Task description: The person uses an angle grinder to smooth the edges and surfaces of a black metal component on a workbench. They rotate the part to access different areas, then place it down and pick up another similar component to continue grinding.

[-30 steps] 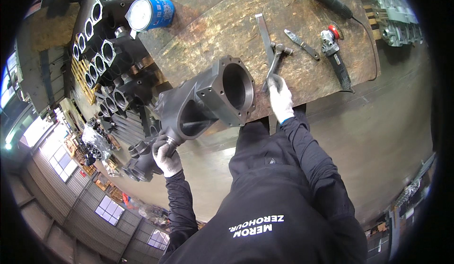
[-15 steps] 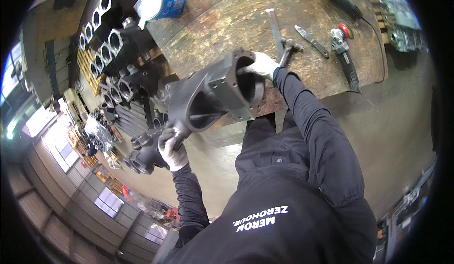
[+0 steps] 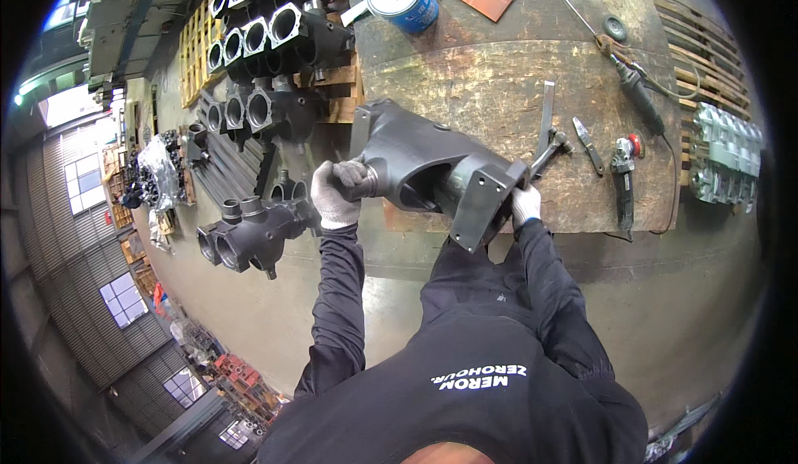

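A large black cast-metal housing [image 3: 416, 144] lies slantwise in front of me at the bench's near left edge, with a wide opening in its side and a drilled rectangular plate at its right end. My left hand [image 3: 337, 196], in a white-grey glove, is closed round the short round stub on its left side. At the plate end, my gloved right hand [image 3: 525, 204] grips the rim; part of its fingers is hidden behind the casting. Just beyond that hand are a hammer [image 3: 553, 153] and a flat metal bar [image 3: 546, 115].
On the worn wooden bench [image 3: 465, 65] are a knife-like scraper [image 3: 588, 146], an angle grinder [image 3: 623, 190], a second power tool [image 3: 638, 90] and a blue can [image 3: 402, 2]. Similar black castings [image 3: 270, 36] stand on pallets at the left. Another casting [image 3: 249, 235] is below them.
The casting has turned, its plate end swinging toward me and to the right. Both hands have kept hold of it, the right coming nearer my body. My view has shifted too.
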A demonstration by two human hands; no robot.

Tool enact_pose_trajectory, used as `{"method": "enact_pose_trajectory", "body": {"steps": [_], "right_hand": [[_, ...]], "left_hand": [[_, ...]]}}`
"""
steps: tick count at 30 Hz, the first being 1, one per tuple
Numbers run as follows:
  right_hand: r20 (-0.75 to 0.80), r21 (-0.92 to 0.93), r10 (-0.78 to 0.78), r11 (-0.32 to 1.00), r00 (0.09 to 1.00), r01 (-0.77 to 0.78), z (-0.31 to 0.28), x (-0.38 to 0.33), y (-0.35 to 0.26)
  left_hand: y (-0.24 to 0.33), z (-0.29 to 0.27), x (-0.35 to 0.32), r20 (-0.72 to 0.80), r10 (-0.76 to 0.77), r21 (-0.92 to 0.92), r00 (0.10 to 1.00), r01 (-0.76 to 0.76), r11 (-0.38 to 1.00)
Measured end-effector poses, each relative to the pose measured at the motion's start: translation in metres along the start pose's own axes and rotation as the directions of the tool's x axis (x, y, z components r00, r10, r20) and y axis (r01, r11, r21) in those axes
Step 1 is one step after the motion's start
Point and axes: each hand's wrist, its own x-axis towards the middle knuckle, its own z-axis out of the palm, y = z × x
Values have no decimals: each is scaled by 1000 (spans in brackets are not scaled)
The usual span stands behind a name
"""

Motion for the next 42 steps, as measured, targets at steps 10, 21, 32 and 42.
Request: {"method": "enact_pose_trajectory", "body": {"steps": [10,21,32,42], "right_hand": [[-216,235,225,956,950,-173,-114,-153,-34],[-175,-16,288,955,941,-295,-72,-239,-109],[61,-230,-60,970,996,73,-1,-247,-171],[29,-268,-362,895,932,356,107,-190,-241]], "left_hand": [[-40,53,30,103,-375,-87,921,384,919],[-52,66,129,80,-523,-95,848,529,843],[-50,-3,164,-134,-208,13,969,212,977],[-47,-120,-16,-180,-37,169,983,68,983]]}}
